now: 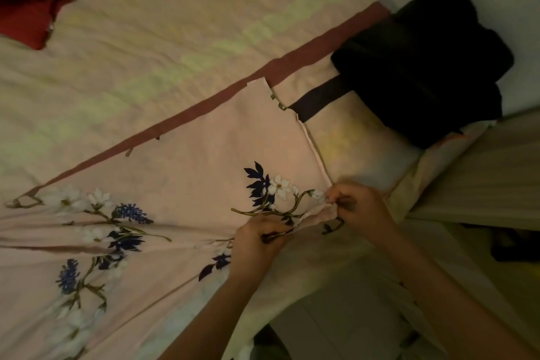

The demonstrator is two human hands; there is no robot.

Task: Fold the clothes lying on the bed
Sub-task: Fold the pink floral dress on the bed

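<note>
I see both hands pinching the near edge of the pink floral garment [181, 172], left hand [258, 238] and right hand [355, 204] close together, probably to gather a corner, while the cloth spreads flat over the bed [146, 38] beyond them.

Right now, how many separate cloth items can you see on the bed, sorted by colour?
Pink floral cloth, pinched at its near edge by the left hand and the right hand: 1
Black bundle at the far right: 1
Red cloth at the far left corner: 1
Total: 3, all lying on the cream bed cover.
</note>
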